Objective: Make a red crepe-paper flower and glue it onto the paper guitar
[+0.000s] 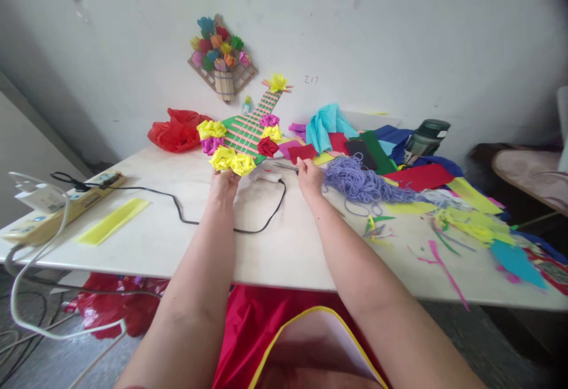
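Note:
My left hand [225, 183] grips the lower edge of a guitar-shaped craft [248, 132], holding it tilted above the table. The craft has a green body crossed by thin pinkish sticks and white strings. Yellow, purple and red crepe-paper flowers [233, 160] line its edges, and a yellow flower [277, 83] tops its neck. To the right, my right hand [311, 176] is closed, with the thin grey blades of scissors [286, 167] pointing left from its fingers; the handles are hidden. Between the hands lies a white corded tool [268, 178], partly hidden behind the craft.
A black cord [177, 206] runs from the power strip [66, 211] across the table. Purple yarn [364, 179], colored paper [417, 177] and scraps spread on the right. A yellow strip [113, 221] and red bag [177, 132] lie left. A flower decoration [224, 84] hangs on the wall.

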### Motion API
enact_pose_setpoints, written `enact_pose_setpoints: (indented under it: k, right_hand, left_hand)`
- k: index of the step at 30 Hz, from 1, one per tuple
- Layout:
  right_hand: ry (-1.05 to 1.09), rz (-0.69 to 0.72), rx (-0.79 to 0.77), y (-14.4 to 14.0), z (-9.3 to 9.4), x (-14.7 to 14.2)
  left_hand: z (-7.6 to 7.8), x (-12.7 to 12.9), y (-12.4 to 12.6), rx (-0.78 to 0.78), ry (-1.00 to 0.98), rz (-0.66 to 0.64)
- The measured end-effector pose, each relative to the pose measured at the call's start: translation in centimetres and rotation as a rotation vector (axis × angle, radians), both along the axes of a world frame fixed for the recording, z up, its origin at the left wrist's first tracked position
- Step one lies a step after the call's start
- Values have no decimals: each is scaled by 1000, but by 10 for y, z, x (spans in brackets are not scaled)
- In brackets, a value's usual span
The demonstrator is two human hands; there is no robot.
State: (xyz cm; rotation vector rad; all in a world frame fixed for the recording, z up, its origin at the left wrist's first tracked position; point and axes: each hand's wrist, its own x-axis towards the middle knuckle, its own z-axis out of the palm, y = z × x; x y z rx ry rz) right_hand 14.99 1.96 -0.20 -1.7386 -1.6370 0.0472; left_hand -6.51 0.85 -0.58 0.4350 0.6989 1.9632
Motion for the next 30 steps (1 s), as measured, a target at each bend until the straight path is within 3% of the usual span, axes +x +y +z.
enact_pose_setpoints:
  k: [9,20,30]
  right_hand:
    - [21,13,-1,2,-7,2]
    - [75,42,15,6,-12,-1]
    - [130,62,46,6,-12,-2]
  left_hand:
    - [-4,-12,0,-26,49,179]
    - [-13,-19,11,-195,-50,347]
    - [-8,-14,4,-150,66,340]
